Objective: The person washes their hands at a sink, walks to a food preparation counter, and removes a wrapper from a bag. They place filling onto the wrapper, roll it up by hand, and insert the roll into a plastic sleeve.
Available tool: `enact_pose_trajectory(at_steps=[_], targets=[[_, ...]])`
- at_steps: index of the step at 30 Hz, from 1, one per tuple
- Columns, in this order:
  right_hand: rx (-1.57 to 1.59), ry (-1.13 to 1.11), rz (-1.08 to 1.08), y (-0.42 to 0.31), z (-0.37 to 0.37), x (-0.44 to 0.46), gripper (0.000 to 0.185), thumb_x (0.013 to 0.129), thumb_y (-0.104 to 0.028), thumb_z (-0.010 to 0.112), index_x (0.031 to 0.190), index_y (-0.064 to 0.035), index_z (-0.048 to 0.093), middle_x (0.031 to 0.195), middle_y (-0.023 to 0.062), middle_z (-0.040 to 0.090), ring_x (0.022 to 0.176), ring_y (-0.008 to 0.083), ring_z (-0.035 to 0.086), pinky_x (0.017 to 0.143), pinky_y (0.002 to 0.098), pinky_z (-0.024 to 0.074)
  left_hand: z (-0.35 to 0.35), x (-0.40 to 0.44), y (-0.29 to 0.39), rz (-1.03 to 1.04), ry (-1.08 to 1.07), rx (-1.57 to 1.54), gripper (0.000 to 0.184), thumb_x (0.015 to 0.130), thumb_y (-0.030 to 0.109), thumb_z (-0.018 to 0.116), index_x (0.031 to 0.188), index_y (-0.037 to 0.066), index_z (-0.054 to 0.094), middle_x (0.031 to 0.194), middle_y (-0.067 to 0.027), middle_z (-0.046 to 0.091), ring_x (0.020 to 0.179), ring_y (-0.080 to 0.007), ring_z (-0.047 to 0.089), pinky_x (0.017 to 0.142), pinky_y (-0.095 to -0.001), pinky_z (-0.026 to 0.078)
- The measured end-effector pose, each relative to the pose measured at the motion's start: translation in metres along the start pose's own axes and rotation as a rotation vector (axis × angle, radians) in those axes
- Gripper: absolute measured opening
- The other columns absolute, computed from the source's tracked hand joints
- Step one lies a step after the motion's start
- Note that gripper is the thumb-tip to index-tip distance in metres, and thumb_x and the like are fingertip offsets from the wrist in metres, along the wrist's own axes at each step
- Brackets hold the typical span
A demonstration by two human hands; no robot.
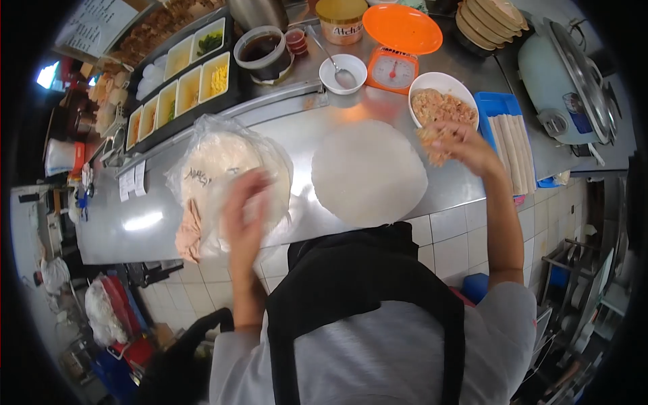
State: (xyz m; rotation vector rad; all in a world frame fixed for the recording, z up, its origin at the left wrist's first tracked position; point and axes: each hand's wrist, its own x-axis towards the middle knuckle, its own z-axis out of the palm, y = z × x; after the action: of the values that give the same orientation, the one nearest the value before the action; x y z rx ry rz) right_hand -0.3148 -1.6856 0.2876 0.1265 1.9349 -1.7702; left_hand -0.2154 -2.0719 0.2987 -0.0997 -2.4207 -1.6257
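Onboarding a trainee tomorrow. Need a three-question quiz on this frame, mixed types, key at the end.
1. True or false: the right hand holds some minced mixture.
2. What stands between the small bowl with the spoon and the mixture's bowl? A) rice cooker B) orange scale C) metal pot
3. Fill in: the pale rolls lie in a ____ tray.

Key: 1 true; 2 B; 3 blue.

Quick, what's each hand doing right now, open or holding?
Left hand: blurred over the plastic bag; can't tell.
Right hand: closed on minced meat.
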Motion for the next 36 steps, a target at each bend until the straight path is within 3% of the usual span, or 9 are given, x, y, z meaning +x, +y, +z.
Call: enact_pose_trajectory(at_steps=[5,10,14,17,20,22,26,33,36], targets=[[-0.045,-0.105,0.025,0.031,0.008,-0.012,0.039,0.079,-0.013,0.069,0.114,0.0011,0.058,0.091,0.008,0.066,0.072,0.0102,0.063,0.065,0.024,0.0511,0.141,0.039,-0.076,0.279,-0.248,0.464,0.042,0.076,0.011,0.067,0.116,0.005,0.056,0.112,-0.0177,0.056,0.105,-0.0349,0.053,0.088,-0.0427,0.044],[-0.01,-0.042,-0.023,0.044,-0.007,-0.027,0.039,0.08,-0.008,0.067,0.115,0.0037,0.057,0.093,0.0096,0.066,0.076,0.0109,0.063,0.066,0.0238,0.0511,0.16,0.084,-0.104,-0.251,-0.323,0.671,0.036,0.07,0.025,0.072,0.099,0.005,0.062,0.09,-0.0135,0.059,0.087,-0.0295,0.058,0.077,-0.0417,0.046],[0.038,0.006,-0.029,0.054,-0.012,-0.037,0.038,0.08,-0.007,0.066,0.115,0.005,0.056,0.094,0.0101,0.065,0.078,0.0111,0.063,0.067,0.023,0.0512,0.156,0.08,-0.105,-0.101,-0.307,0.66,0.025,0.072,0.021,0.068,0.091,0.005,0.063,0.085,-0.0117,0.061,0.08,-0.0283,0.06,0.074,-0.0389,0.047],[0.055,0.053,-0.056,0.059,-0.009,-0.042,0.038,0.081,-0.007,0.066,0.115,0.0053,0.056,0.094,0.01,0.065,0.078,0.011,0.063,0.067,0.0229,0.0512,0.149,0.085,-0.095,-0.352,-0.247,0.505,0.023,0.071,0.018,0.066,0.091,0.006,0.062,0.09,-0.0119,0.062,0.084,-0.0285,0.06,0.074,-0.0366,0.047],[0.054,0.094,-0.093,0.062,-0.001,-0.044,0.037,0.081,-0.007,0.066,0.115,0.0053,0.057,0.094,0.0099,0.065,0.078,0.0108,0.063,0.068,0.023,0.0511,0.146,0.079,-0.105,-0.115,-0.082,0.484,0.023,0.071,0.014,0.066,0.092,0.008,0.062,0.091,-0.0098,0.062,0.085,-0.0282,0.059,0.07,-0.0407,0.044],[0.056,0.114,-0.103,0.062,0.005,-0.044,0.037,0.081,-0.007,0.066,0.114,0.0053,0.057,0.094,0.0099,0.065,0.078,0.0107,0.062,0.068,0.023,0.051,0.144,0.053,-0.076,0.382,0.009,0.757,0.028,0.074,0.015,0.065,0.101,0.009,0.06,0.101,-0.014,0.06,0.097,-0.0307,0.057,0.08,-0.0402,0.045],[0.035,0.17,-0.13,0.065,0.009,-0.04,0.038,0.08,-0.009,0.068,0.114,0.0042,0.058,0.094,0.0092,0.066,0.078,0.0105,0.063,0.068,0.0229,0.0509,0.132,-0.041,-0.065,0.392,-0.751,0.543,0.036,0.075,0.023,0.069,0.106,0.008,0.059,0.118,-0.0147,0.051,0.103,-0.0321,0.052,0.086,-0.0405,0.042],[0.082,0.299,-0.174,0.065,0.019,-0.032,0.039,0.079,-0.01,0.069,0.114,0.0028,0.058,0.095,0.0094,0.066,0.077,0.0119,0.064,0.067,0.0227,0.052,0.119,-0.076,-0.062,0.328,-0.594,0.3,0.043,0.078,0.019,0.067,0.115,0.004,0.054,0.12,-0.0182,0.049,0.11,-0.0364,0.048,0.094,-0.0422,0.039],[0.137,0.316,-0.188,0.058,0.039,-0.03,0.037,0.079,-0.008,0.068,0.113,0.0042,0.058,0.094,0.0102,0.066,0.076,0.0126,0.065,0.065,0.0236,0.0531,0.103,-0.052,-0.079,0.344,-0.205,0.499,0.038,0.078,0.012,0.062,0.114,0.0,0.056,0.123,-0.02,0.047,0.106,-0.0388,0.05,0.084,-0.0444,0.045]])
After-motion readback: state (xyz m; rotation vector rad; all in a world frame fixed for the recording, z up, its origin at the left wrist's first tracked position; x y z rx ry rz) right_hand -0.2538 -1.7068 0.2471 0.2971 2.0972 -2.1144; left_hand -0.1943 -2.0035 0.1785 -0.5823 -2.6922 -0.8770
